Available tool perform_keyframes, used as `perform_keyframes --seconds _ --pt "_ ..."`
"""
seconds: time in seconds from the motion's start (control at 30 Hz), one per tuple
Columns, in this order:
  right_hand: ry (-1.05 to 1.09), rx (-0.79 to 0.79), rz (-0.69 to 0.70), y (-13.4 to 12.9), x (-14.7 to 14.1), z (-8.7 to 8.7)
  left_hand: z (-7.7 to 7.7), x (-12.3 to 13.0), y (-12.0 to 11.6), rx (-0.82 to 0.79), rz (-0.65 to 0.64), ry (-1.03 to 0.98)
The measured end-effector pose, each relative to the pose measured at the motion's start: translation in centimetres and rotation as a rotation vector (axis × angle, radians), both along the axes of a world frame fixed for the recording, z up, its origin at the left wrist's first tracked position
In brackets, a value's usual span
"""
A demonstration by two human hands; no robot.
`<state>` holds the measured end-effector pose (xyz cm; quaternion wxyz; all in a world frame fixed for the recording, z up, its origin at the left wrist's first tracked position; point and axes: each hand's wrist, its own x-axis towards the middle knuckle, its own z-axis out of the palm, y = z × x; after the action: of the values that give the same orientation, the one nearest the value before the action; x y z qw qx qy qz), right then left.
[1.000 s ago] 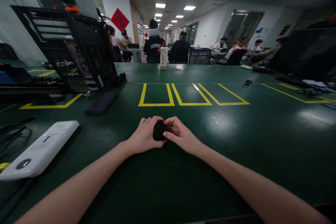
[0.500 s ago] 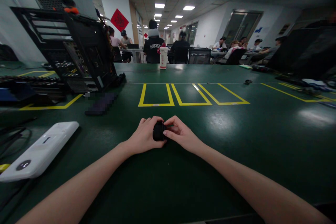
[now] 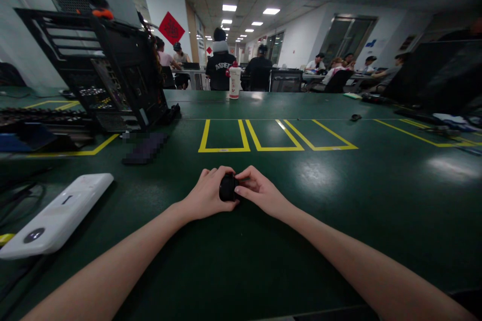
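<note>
A small black rounded case (image 3: 227, 188), which looks like an earbud case, is held low over the green table in front of me. My left hand (image 3: 208, 194) wraps around it from the left, fingers over the far side and thumb along the near side. At the case's right edge, my right hand (image 3: 259, 191) closes thumb and fingertips on it. What lies between those right fingertips is partly hidden.
On the left lie a white device (image 3: 60, 215) with a round dark spot, a dark blurred flat thing (image 3: 145, 149) and an open black computer case (image 3: 124, 75). Yellow tape outlines (image 3: 276, 149) mark the green table (image 3: 241, 261). A white cup (image 3: 234, 84) stands farther back; people sit beyond.
</note>
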<state>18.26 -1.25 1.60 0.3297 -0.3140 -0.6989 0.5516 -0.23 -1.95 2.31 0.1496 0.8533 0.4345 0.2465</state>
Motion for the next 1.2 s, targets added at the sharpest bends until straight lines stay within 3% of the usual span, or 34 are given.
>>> perform_keyframes --seconds 0.17,0.37,0.77,0.97,1.2 --pt "-0.024 -0.005 -0.026 0.2 0.0 -0.2 -0.3 0.1 0.1 0.006 -0.014 -0.005" --pt "0.030 -0.039 0.048 0.2 0.1 -0.1 -1.0 0.1 0.4 0.055 0.006 0.006" --pt "-0.078 -0.022 -0.038 0.3 -0.1 -0.2 0.7 0.1 -0.3 -0.038 -0.019 0.018" --pt "-0.016 -0.025 0.052 0.0 0.4 0.1 0.6 0.0 -0.3 -0.022 -0.022 0.019" --pt "-0.001 -0.002 -0.032 0.1 -0.2 -0.1 -0.1 0.1 0.1 0.014 -0.015 0.016"
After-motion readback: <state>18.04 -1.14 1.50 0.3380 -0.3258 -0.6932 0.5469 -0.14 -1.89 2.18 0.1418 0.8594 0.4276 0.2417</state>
